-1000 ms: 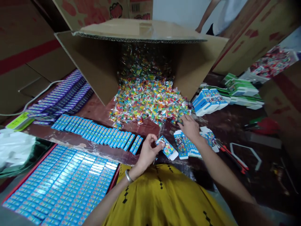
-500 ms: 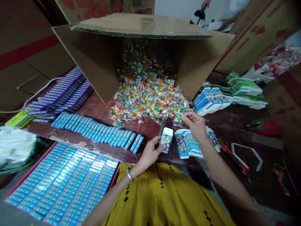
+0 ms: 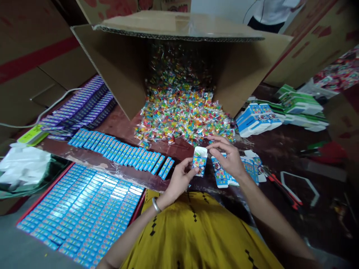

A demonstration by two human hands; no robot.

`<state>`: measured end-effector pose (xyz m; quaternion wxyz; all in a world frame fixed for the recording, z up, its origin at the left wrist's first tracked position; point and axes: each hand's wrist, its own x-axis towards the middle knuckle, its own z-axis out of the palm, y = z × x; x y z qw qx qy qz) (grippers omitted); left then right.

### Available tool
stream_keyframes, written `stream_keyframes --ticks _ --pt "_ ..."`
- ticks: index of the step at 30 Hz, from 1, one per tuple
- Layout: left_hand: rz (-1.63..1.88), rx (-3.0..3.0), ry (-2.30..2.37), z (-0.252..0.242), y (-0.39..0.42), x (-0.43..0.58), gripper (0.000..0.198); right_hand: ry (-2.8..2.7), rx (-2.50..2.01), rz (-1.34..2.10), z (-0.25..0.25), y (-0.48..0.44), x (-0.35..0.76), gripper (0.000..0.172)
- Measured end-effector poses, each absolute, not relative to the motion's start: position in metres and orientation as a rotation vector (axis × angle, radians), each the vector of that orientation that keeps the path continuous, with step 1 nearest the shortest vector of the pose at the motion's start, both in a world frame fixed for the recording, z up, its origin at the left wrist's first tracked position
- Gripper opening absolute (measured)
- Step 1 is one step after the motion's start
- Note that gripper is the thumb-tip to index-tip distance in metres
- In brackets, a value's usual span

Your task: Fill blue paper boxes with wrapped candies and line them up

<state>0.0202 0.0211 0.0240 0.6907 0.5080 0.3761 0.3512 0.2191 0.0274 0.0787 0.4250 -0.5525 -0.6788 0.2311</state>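
Observation:
My left hand (image 3: 180, 180) grips a small blue candy box (image 3: 199, 165) upright, its top flap raised and the mouth open. Something greenish shows just inside that mouth. Beside the flap is my right hand (image 3: 227, 158), fingers apart, and I see nothing in them. Under and beside my right hand lie flattened blue boxes (image 3: 219, 172), overlapping one another. Beyond both hands, a heap of clear candy packets (image 3: 182, 121) spills from a big carton (image 3: 120, 67) lying on its side.
A row of closed blue boxes (image 3: 123, 156) runs along the table to the left. Below it stands a tray packed with blue boxes (image 3: 92, 209). Purple boxes (image 3: 81, 108) are stacked behind. Rightward are green boxes (image 3: 301, 101) and a red-handled tool (image 3: 283, 188). Another person (image 3: 270, 15) stands behind.
My right hand has moved from the heap's edge, where it pinched a candy packet, to the box's mouth, and its fingers have spread. The person behind has shifted.

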Motion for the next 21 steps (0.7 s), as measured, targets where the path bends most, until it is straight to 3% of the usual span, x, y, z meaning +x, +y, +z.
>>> stream_keyframes --ticks 7,12,16,21 --pt "0.844 1.247 0.881 0.029 0.016 0.021 0.040 -1.926 -1.363 0.454 0.077 0.024 0.209 0.013" --pt "0.920 1.316 0.946 0.039 0.013 0.018 0.057 -1.755 -1.359 0.756 0.069 0.020 0.205 0.012" --pt "0.898 1.272 0.886 0.043 0.014 0.018 0.046 -1.396 -1.390 1.009 0.056 0.013 0.203 0.028" --pt "0.847 1.185 0.818 0.038 0.014 0.020 0.037 -1.279 -1.361 1.043 0.035 0.004 0.195 0.022"
